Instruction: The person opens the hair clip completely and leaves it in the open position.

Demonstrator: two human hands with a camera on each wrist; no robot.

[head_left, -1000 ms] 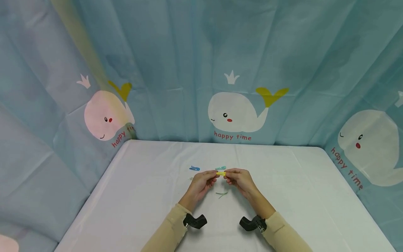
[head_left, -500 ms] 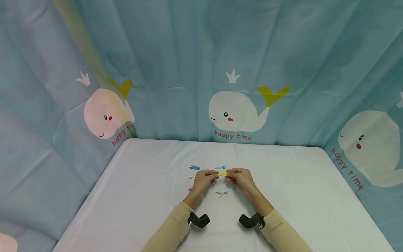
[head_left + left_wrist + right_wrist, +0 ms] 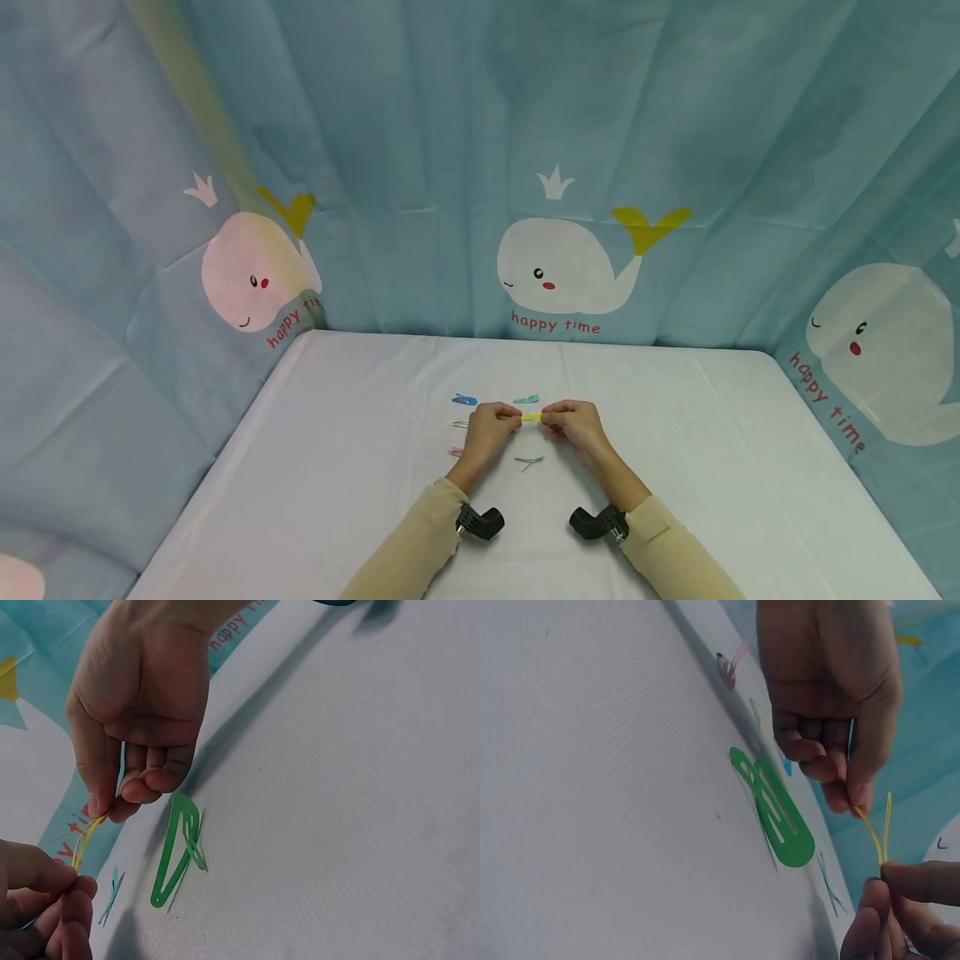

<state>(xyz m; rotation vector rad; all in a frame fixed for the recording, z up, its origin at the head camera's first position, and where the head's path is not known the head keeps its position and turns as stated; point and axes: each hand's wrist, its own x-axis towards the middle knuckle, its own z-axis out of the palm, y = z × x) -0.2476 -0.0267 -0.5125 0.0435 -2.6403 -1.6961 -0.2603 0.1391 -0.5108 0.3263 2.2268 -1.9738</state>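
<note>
A yellow snap hair clip is stretched between both hands above the white table. Fingers of my left hand pinch one end of it; my right hand pinches the other. In the right wrist view the yellow clip has its two legs spread in a V, one leg's tip free. The left wrist view also shows the yellow clip from the side. Below the hands lies a green snap clip, its legs apart. Just beyond them is a teal clip, which looks splayed in the wrist views.
To the left lie a blue clip, a pale clip and a pink clip, the latter two partly behind my left hand. A curtain printed with whales hangs along the far table edge.
Both hands have shifted slightly right with the yellow clip, the left hand more. The pale clip shows more and the pink clip has come into sight. The pinch on both ends stays.
</note>
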